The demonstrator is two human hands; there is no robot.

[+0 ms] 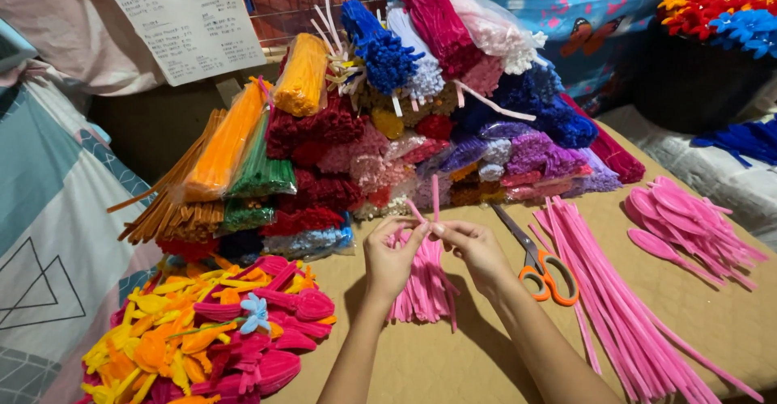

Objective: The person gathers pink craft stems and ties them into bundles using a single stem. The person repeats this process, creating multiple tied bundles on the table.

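At the far left, about eight o'clock from the hands, a heap of finished petal shapes (206,335) in yellow, orange and magenta lies on the tan work surface (453,363), with one small pale blue flower (255,313) on top. Above it, at ten to twelve o'clock, bagged bundles of pipe cleaners (388,121) in orange, green, red, blue and purple are stacked high against the wall. The left hand (391,254) is closed in a pinch on a pink pipe cleaner (435,197), and the right hand (476,246) pinches the same stem just beside it, fingertips nearly touching; its free ends stand up at twelve o'clock, between and just above the two hands. It looks very light, fuzzy and easily bent, a wire core that likely keeps whatever shape it is given, so I judge it best held close to the bend with fingertips, not out at the floppy ends. Directly under the hands, at six o'clock, lies a short pink bundle (422,287) of cut pieces. At three o'clock, orange-handled scissors (541,262) rest on the surface, apart from the right hand. Further right, long pink stems (623,307) fan out, and at two o'clock lies a pile of pink loops (688,222).
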